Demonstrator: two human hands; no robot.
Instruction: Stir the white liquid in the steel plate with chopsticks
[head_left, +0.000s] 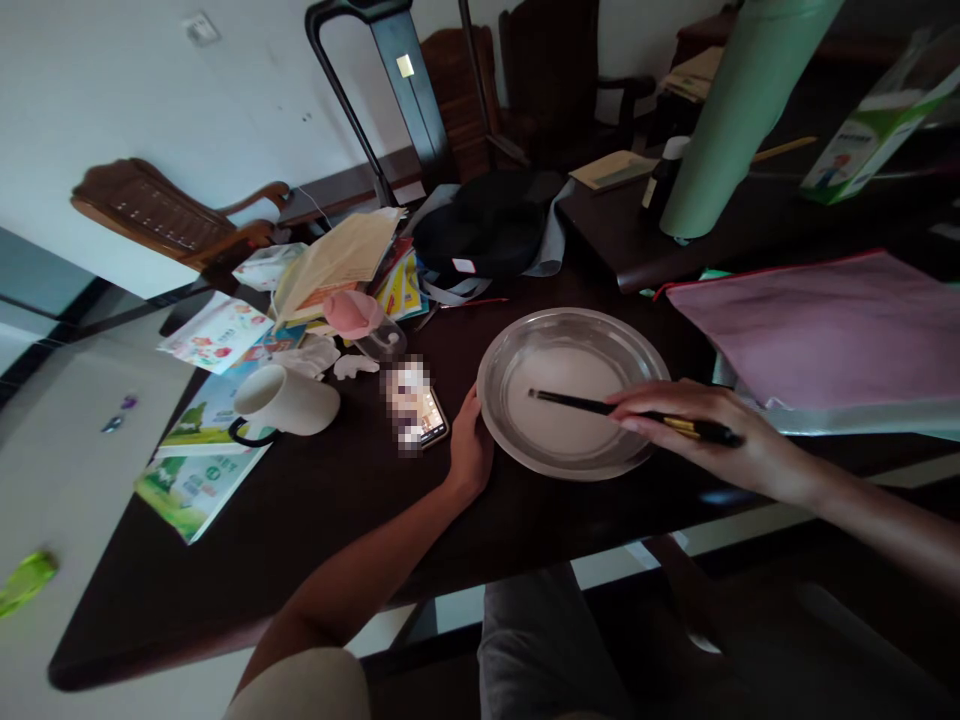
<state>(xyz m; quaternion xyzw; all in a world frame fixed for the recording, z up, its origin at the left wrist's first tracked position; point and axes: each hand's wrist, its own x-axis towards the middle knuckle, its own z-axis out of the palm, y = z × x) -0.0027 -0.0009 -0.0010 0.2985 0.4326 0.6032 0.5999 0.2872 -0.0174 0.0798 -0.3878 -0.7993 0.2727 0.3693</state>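
Observation:
A round steel plate (pixel 645 355) holding a thin layer of whitish liquid sits on the dark table (pixel 322 500) in front of me. My right hand (pixel 705 430) reaches over the plate's right rim and grips black chopsticks (pixel 570 402), whose tips point left into the liquid. My left hand (pixel 469 445) rests against the plate's left rim, thumb on the edge, fingers curled along the side.
A phone (pixel 420 410) lies just left of my left hand. A white mug (pixel 289 402) lies on its side on green leaflets (pixel 199 480). Papers, a pink item and a black bag (pixel 480 235) crowd the back. A pink folder (pixel 817 325) lies at right, behind it a green cylinder (pixel 739 110).

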